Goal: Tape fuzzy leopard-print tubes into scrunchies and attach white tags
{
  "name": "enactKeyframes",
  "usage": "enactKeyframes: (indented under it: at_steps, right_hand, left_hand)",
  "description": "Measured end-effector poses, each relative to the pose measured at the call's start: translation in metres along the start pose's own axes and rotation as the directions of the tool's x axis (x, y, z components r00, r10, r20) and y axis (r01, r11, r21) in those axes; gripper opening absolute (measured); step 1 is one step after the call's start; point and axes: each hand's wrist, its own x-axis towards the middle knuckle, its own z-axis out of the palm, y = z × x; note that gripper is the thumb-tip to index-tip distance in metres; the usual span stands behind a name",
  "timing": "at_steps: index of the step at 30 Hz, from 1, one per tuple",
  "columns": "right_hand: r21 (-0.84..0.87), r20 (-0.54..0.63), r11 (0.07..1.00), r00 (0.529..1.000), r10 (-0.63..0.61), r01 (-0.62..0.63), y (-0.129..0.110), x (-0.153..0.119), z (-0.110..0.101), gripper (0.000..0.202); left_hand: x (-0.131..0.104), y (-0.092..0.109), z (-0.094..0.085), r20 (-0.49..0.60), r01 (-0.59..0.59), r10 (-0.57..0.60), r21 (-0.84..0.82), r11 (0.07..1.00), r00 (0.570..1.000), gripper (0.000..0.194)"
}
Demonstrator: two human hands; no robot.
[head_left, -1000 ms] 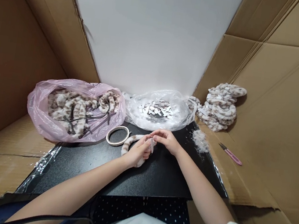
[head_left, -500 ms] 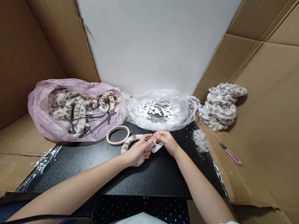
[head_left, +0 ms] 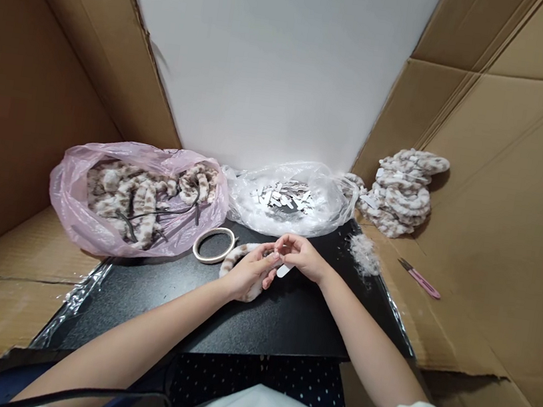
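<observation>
Holds the striped furry ring (head_left: pixel 238 254) in curled left fingers (head_left: pixel 268 260) over the middle of the table (head_left: pixel 307 330), back from the near edge, with the right fingers (head_left: pixel 291 241) bunched at the white tag (head_left: pixel 284 271); cannot tell whether pinching it. Could bend or drop the tag through a slack hold, or catch pale loose scraps (head_left: pixel 364 255) by straying toward the right edge.

Left hand (head_left: pixel 248 276) gripping furry ring (head_left: pixel 232 260) over black bench (head_left: pixel 147 300), right hand (head_left: pixel 305 259) close up against left, white tag (head_left: pixel 284 271) poking out beneath! Tape roll (head_left: pixel 207 260) beside ring. Behind: pink bag (head_left: pixel 69 202), furry pieces (head_left: pixel 143 212) inside; clear bag (head_left: pixel 253 221), white slips (head_left: pixel 283 195) inside. Right: furry stack (head_left: pixel 401 198), pink-handled snips (head_left: pixel 423 282).
</observation>
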Motion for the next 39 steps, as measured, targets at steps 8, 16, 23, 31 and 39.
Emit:
enactKeyframes:
  at_steps: [8, 16, 23, 31, 39]
  right_hand:
    - [0.111, 0.034, 0.994, 0.999, 0.006, -0.010, -0.002, -0.001, 0.001, 0.022]
    - [0.013, -0.035, 1.000, 0.999, -0.005, 0.006, 0.003, 0.003, -0.005, 0.023]
    - [-0.138, -0.056, 0.990, 0.998, -0.017, 0.009, 0.003, 0.003, -0.006, 0.019]
    - [-0.822, 0.104, 0.547, 0.986, -0.133, 0.161, -0.003, 0.043, 0.036, 0.016]
    - [-0.980, 0.096, 0.174, 0.995, 0.007, 0.093, -0.002, 0.087, 0.077, 0.013]
  left_hand:
    - [0.001, -0.001, -0.003, -0.013, -0.145, 0.146, 0.079, 0.986, 0.989, 0.049]
    - [-0.003, -0.003, -0.002, 0.195, -0.052, 0.040, 0.056, 0.997, 0.980, 0.024]
    - [-0.004, -0.003, -0.009, 0.299, 0.097, -0.127, 0.115, 0.989, 0.946, 0.012]
    - [-0.011, -0.002, -0.002, 0.383, 0.205, -0.265, 0.189, 0.960, 0.885, 0.024]
    - [-0.013, 0.001, -0.008, 0.461, 0.217, -0.316, 0.256, 0.942, 0.829, 0.026]
